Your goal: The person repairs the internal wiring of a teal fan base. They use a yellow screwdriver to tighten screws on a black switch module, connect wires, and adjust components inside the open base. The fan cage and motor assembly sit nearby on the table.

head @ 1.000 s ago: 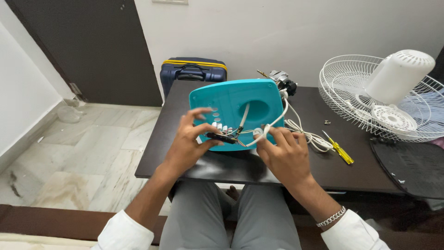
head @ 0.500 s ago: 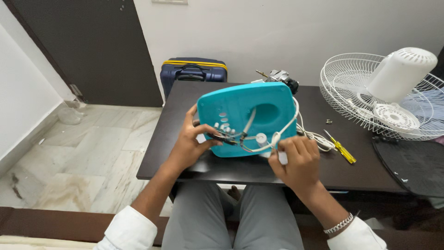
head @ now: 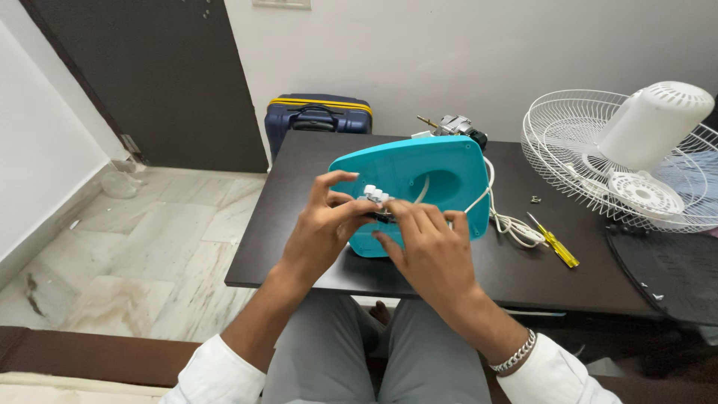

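A teal plastic fan base cover [head: 419, 176] lies tilted on the dark table [head: 299, 254], its hollow side facing me. In front of it my left hand [head: 318, 232] and my right hand [head: 426, 251] meet around a small switch block with white push buttons [head: 374, 196] and its wires. Both hands pinch this block from either side. A white cord [head: 493, 209] runs from behind the cover to the right across the table.
A yellow-handled screwdriver [head: 555, 243] lies right of the cord. A white wire fan guard [head: 598, 161] with a white motor housing [head: 654, 123] stands at the right. A small motor part [head: 452, 125] sits behind the cover. A blue suitcase [head: 318, 120] stands on the floor beyond.
My right hand has moved left from the cover's right edge to join the left hand on the switch block. The cover has tilted up a little.
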